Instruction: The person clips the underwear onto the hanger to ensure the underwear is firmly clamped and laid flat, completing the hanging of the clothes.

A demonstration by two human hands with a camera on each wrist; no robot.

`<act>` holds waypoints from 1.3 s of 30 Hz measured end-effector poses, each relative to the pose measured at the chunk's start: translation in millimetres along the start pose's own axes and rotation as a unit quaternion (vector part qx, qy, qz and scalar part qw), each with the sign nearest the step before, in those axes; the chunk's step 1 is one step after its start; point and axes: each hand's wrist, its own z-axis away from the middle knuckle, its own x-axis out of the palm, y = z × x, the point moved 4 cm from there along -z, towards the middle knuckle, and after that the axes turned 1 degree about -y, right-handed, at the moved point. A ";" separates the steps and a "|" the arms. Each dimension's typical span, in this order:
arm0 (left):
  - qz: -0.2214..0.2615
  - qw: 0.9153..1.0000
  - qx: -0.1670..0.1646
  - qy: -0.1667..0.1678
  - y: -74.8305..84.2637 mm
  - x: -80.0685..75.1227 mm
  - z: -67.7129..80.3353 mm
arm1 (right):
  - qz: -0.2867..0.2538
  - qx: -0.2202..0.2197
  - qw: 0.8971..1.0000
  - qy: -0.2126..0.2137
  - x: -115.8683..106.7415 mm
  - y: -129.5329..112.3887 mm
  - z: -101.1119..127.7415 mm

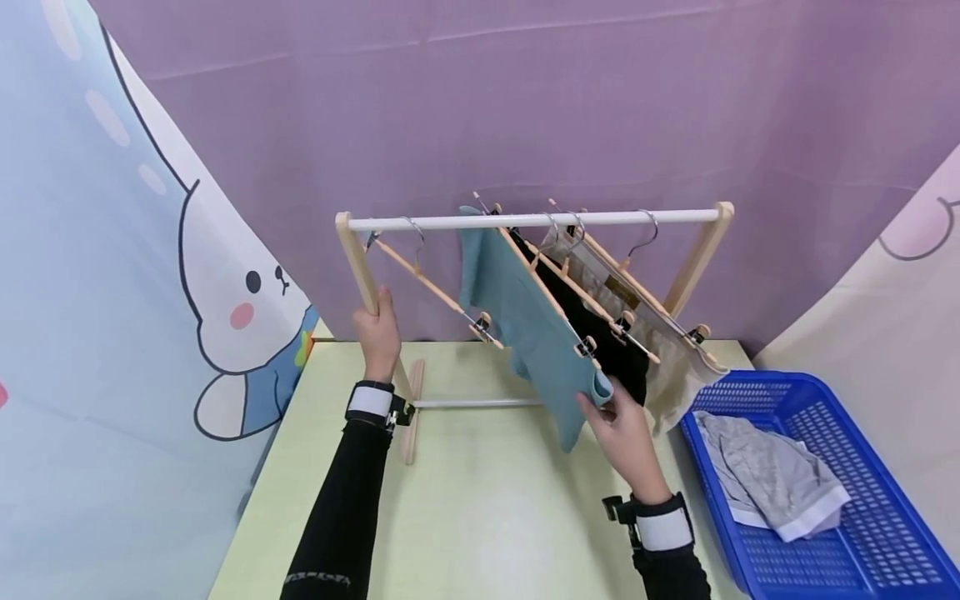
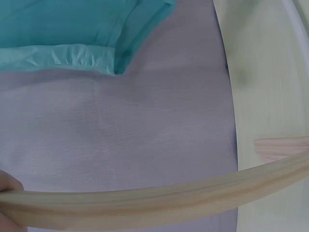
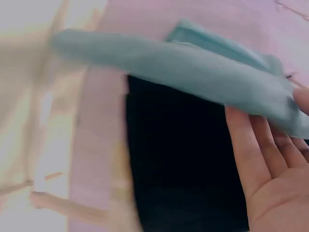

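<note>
My left hand [image 1: 378, 333] grips the left wooden post [image 1: 356, 260] of a small clothes rack. In the left wrist view, the post [image 2: 145, 208] crosses the bottom, with part of the hand at its left end. A teal garment [image 1: 517, 308] hangs from a wooden clip hanger [image 1: 542, 283] mid-rail. At its near edge my right hand [image 1: 622, 433] pinches the cloth, thumb on one side and fingers on the other. The right wrist view shows the fingers [image 3: 246, 150] under the teal edge [image 3: 193, 72], beside a black garment [image 3: 183, 159]; the thumb is partly cut off.
A bare clip hanger [image 1: 427, 283] hangs at the rail's left. Right of the teal garment hang the black garment [image 1: 622, 358] and a beige garment [image 1: 675, 367]. A blue basket [image 1: 900, 500] holding grey cloth [image 1: 772, 471] stands at the right. Purple fabric [image 1: 480, 100] hangs behind.
</note>
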 end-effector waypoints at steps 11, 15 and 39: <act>0.010 1.000 -0.006 -0.008 -0.1 -1.1 -0.2 | 0.003 0.133 0.983 -0.125 30.6 57.9 41.2; 0.011 1.000 -0.016 -0.010 -1.2 -1.1 -0.3 | 0.031 0.161 0.978 -0.133 40.5 81.1 52.3; -0.113 0.990 -0.075 -0.040 -102.4 -42.9 84.2 | 0.118 0.222 0.958 -0.140 29.4 138.3 87.9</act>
